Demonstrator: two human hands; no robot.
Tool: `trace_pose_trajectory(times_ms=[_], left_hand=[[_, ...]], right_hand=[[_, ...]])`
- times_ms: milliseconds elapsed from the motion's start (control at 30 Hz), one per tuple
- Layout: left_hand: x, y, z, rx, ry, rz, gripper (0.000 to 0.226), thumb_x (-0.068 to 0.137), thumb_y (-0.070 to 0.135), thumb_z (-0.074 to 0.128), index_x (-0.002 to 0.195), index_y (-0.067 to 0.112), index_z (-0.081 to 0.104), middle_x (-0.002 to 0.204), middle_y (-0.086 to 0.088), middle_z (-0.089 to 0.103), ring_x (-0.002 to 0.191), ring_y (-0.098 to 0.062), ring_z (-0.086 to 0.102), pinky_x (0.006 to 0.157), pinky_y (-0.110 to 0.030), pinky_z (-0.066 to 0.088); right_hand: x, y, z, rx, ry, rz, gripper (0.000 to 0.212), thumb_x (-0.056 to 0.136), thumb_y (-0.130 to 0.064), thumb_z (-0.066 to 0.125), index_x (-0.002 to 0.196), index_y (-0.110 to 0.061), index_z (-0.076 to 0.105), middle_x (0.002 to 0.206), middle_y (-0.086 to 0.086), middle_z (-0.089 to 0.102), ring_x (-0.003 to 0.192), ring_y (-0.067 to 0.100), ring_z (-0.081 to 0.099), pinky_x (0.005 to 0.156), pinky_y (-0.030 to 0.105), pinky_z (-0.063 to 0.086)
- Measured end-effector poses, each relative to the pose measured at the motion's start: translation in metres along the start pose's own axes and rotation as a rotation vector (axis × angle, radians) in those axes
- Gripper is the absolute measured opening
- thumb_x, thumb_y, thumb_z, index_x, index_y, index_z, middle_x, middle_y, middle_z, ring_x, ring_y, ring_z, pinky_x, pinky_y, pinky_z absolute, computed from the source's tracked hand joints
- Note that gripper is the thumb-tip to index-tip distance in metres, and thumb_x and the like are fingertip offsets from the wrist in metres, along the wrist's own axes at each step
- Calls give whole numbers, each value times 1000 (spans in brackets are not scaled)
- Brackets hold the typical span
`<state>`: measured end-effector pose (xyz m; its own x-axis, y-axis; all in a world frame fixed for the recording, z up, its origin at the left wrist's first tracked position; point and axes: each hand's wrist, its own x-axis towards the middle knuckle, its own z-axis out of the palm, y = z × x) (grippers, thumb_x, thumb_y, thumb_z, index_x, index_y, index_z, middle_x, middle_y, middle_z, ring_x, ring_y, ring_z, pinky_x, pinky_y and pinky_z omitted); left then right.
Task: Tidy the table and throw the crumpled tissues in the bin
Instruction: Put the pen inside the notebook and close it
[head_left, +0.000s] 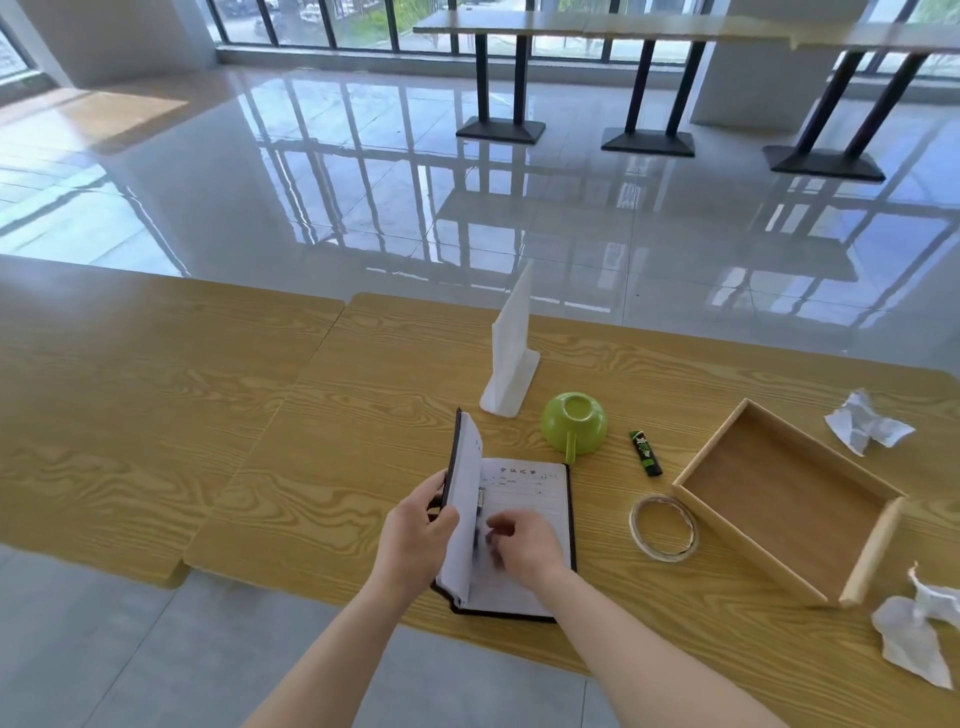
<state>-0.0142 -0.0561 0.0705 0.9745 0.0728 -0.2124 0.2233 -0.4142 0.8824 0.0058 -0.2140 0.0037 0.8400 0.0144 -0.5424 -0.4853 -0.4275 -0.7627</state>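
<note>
A black-covered notebook (524, 499) lies half open near the front edge of the wooden table (332, 415). My left hand (415, 540) grips its raised left cover and pages. My right hand (524, 540) rests on the right page with fingers curled over a pen (480, 506) lying in the fold; the fingers are blurred. One crumpled tissue (865, 426) lies at the far right. A second crumpled tissue (917, 631) lies at the near right corner. No bin is in view.
An upturned green cup (574, 423), a white napkin holder (511, 358), a small black and green tube (645, 453) and a tape roll (664, 527) lie right of the notebook. A wooden tray (691, 480) sits further right. Beyond the table are tiled floor and other tables.
</note>
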Motion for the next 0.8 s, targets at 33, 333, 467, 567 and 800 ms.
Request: trace_pose_trajectory(times_ms=[33, 333, 467, 567, 800], left_hand=[[0, 1, 2, 5, 0, 3, 49, 90, 15, 56, 135, 33, 55, 87, 17, 70, 57, -2, 56, 55, -19, 46], [-13, 18, 45, 280, 53, 194, 36, 89, 23, 64, 124, 28, 63, 106, 19, 67, 91, 2, 59, 81, -21, 51], [-14, 25, 75, 443, 38, 227, 18, 86, 25, 57, 103, 27, 62, 88, 7, 63, 82, -17, 61, 73, -35, 51], [-16, 26, 92, 555, 34, 226, 17, 87, 28, 54, 104, 27, 58, 90, 5, 61, 81, -20, 61, 67, -34, 49], [-21, 4, 99, 547, -29, 294, 41, 93, 49, 50, 130, 33, 55, 110, 13, 58, 102, -11, 57, 73, -29, 49]], right_hand=[[-2, 2, -6, 42, 14, 8, 27, 93, -3, 55, 115, -11, 69, 96, 7, 73, 77, 21, 68, 79, 41, 61], [-17, 22, -65, 275, 163, 37, 11, 99, -17, 56, 97, -14, 67, 90, 10, 73, 68, 18, 67, 72, 41, 62], [-13, -3, -81, 334, 125, -71, 16, 99, -27, 58, 91, -19, 69, 95, 9, 72, 68, 18, 70, 73, 44, 63], [-11, -26, -89, 185, 96, -181, 30, 93, -35, 63, 95, -5, 69, 87, 10, 70, 71, 21, 68, 74, 47, 62], [-13, -26, -99, -242, 173, -224, 21, 83, -18, 69, 100, -6, 67, 85, 5, 72, 77, 28, 68, 79, 45, 56]])
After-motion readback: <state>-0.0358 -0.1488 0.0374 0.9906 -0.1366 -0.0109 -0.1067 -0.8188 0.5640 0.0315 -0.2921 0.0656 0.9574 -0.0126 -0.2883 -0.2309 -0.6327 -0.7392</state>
